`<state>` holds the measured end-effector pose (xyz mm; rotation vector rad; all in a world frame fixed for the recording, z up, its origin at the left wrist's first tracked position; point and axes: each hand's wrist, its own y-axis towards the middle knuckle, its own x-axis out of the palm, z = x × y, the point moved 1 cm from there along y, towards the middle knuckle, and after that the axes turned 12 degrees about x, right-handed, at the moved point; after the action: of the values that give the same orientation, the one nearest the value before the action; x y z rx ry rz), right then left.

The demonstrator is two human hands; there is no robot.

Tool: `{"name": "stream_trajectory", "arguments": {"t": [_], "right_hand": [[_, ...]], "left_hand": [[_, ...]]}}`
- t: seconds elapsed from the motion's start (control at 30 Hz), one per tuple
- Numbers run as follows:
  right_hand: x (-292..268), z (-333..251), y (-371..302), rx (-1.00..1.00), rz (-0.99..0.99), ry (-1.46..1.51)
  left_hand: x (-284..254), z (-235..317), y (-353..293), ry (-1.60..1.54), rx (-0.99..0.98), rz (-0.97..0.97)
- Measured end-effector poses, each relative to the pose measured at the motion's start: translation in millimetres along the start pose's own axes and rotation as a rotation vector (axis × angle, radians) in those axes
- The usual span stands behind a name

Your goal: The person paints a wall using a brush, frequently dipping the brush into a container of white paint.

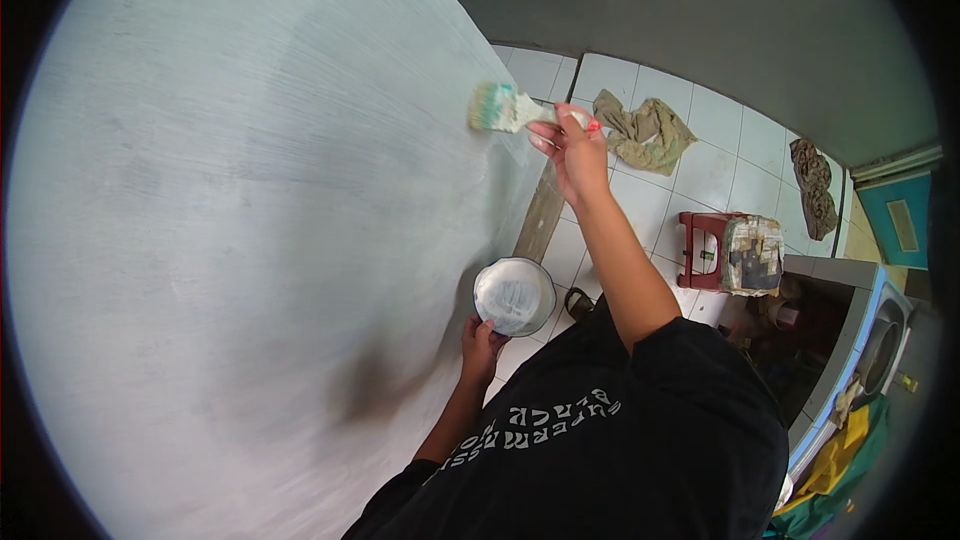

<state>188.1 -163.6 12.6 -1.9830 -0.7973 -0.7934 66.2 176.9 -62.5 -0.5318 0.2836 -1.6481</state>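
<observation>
My right hand [575,148] is closed round the handle of a wide paintbrush [512,110], whose pale bristles carry green-blue and white paint. The bristle end is at the surface of the whitish wall [230,180], which shows brush streaks; I cannot tell whether it touches. Lower down, my left hand [482,342] grips the rim of a round bowl [515,296], its thumb over the edge. White paint coats the inside of the bowl. The left fingers under it are mostly hidden.
On the white tiled floor lie a crumpled beige cloth [645,132] and a dark cloth [815,190]. A red plastic stool [708,252] with a worn, patchy cover stands to the right. Beyond it is a counter with a sink [880,350]. A grey wall [700,10] rises at the back.
</observation>
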Motion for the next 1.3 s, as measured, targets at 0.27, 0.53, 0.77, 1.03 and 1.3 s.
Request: {"name": "stream_trajectory", "arguments": {"t": [0.27,0.53,0.77,1.03,1.3], "right_hand": [[-90.9,60.9,58.8,0.121,0.088,0.048],[-168.1,131.1,100.0,0.141,0.402,-0.115],[-134.7,115.5,94.7,0.142,0.432,-0.179],[3.0,-2.3,-12.5,0.019,0.010,-0.040],[-32.4,36.1,2.6,0.045,0.046,0.075]], "left_hand": [[5.6,5.6,6.6,0.014,0.015,-0.004],[-4.0,-6.4,2.0,0.037,0.015,0.013],[4.7,-4.7,5.0,0.018,0.034,0.006],[4.0,-6.7,5.2,0.015,0.005,-0.026],[0.1,-6.9,6.0,0.015,0.024,-0.019]]}}
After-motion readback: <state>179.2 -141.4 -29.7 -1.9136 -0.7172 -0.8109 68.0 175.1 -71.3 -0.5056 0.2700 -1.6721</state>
